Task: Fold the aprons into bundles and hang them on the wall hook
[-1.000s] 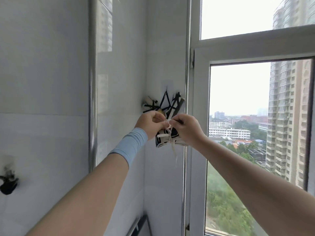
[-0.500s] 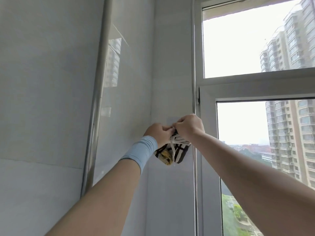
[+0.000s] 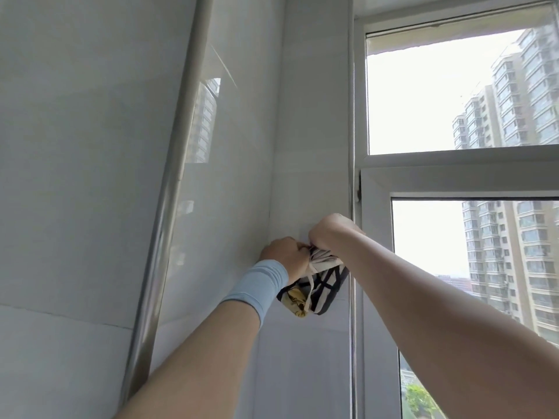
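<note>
A folded apron bundle [image 3: 314,290], white with black stripes and a yellow patch, hangs against the white tiled wall beside the window frame. My left hand [image 3: 284,257], above a light blue wristband, grips the bundle's top from the left. My right hand [image 3: 331,232] is curled round the pale straps at the bundle's top, knuckles up against the wall. The wall hook is hidden behind both hands.
A vertical metal pipe [image 3: 169,207] runs up the tiled wall on the left. A white window frame [image 3: 375,237] stands right of the bundle, with tall apartment blocks outside. A thin metal strip [image 3: 351,343] lines the corner by the frame.
Both hands lifted the bundle higher against the wall and closed together over its top. The black-striped items seen hanging a second ago are now covered. My view tilted upward.
</note>
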Motion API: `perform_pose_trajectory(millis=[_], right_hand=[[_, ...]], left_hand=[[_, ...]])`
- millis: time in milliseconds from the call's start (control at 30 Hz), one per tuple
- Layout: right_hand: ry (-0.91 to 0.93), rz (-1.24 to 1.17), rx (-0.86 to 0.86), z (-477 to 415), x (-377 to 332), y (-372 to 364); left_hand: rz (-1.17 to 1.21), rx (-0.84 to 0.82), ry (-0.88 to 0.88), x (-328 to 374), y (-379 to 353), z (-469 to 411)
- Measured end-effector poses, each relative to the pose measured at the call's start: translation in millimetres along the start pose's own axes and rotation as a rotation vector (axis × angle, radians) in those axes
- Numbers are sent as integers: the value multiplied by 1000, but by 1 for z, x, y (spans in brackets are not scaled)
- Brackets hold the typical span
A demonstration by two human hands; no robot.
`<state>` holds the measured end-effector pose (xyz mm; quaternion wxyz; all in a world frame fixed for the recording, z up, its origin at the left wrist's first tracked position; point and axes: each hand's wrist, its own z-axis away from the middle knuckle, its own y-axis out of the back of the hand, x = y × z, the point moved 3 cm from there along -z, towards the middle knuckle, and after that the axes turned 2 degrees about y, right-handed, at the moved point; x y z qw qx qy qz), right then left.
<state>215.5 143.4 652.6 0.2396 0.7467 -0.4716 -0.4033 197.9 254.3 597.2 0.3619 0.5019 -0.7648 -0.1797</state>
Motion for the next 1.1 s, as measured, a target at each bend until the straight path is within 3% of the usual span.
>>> perform_pose_trajectory(millis=[233,400,567,667,800,1100], right_hand=[[150,-51,125,22,23,-9],[511,209,230,62,43,-20],[667,232,306,74,56,-30],[793,185,405,83,52,-34],[793,116,268,91,48,-50],[643,-88,29,94,50,-40]], left_hand=[[-183,80,-108,-1,-6,7],[-290,107,-142,-1,-10,15],[-246,106,-167,-7,-8,26],[-66,224,-186,-17,-6,34],[46,277,-230,-27,-3,47],[-153,172,-142,-18,6,58]])
